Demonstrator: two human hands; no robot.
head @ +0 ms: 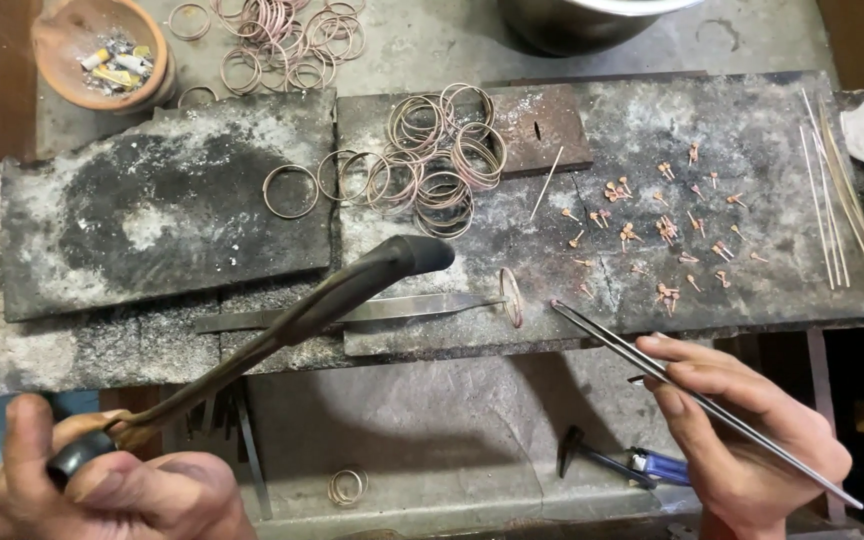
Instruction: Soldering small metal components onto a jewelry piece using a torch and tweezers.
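My left hand (pixel 102 485) grips the handle of a dark curved torch pipe (pixel 352 285), whose nozzle sits near the middle of the stone slab (pixel 652 130). My right hand (pixel 742 430) holds long steel tweezers (pixel 632 350), tips pointing up-left toward a copper ring (pixel 510 297). That ring stands upright, clamped in a second pair of tweezers (pixel 392 310) lying flat on the slab. Several small copper pins (pixel 667 230) are scattered on the slab to the right.
A pile of copper rings (pixel 432 160) lies mid-slab, more rings (pixel 292 40) at the top. A clay bowl (pixel 52 50) sits top left, thin metal rods (pixel 837 190) far right, a small hammer (pixel 592 460) and blue lighter (pixel 664 465) below.
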